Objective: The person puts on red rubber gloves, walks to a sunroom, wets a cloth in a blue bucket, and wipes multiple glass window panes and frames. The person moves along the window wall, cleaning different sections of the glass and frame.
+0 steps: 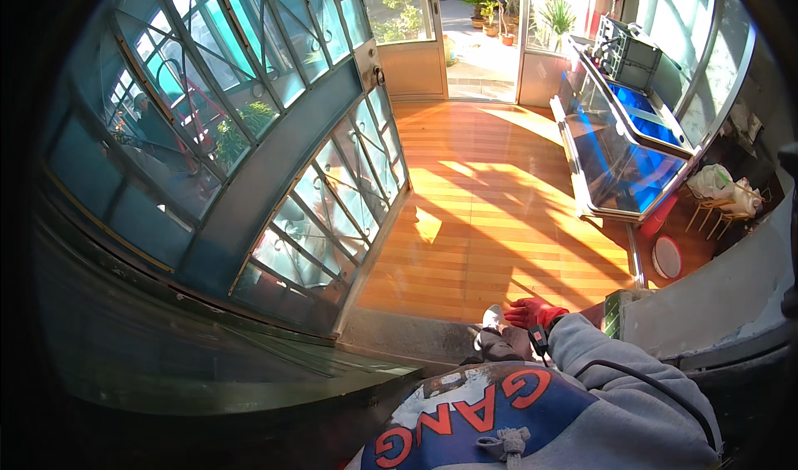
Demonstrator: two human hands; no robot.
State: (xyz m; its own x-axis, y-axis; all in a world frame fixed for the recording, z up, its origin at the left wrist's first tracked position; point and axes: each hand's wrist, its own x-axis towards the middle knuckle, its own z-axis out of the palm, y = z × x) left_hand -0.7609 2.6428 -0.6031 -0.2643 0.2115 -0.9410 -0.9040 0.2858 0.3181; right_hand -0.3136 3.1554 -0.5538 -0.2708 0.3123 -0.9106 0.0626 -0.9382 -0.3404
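Note:
My right hand (535, 312), in a red glove, hangs low in front of me beside my shoe (492, 318). Its fingers are apart and nothing shows in them. A grey sleeve and a black cable run back from it. My left hand is out of view. Before me a concrete doorsill (405, 336) meets a sunlit wood-strip floor (474, 208). A blue-green metal door with glass panes and scrolled bars (262, 171) stands at the left, with a ring handle (378, 76) on its edge.
A glass tank with blue inside (629, 164) stands at the right, a grey crate (629, 55) on its far end. Nearby are a red-rimmed round object (667, 257) and a stool with plastic bags (714, 183). The far doorway (483, 90) opens onto potted plants (506, 33). A whitish wall (704, 308) borders the right.

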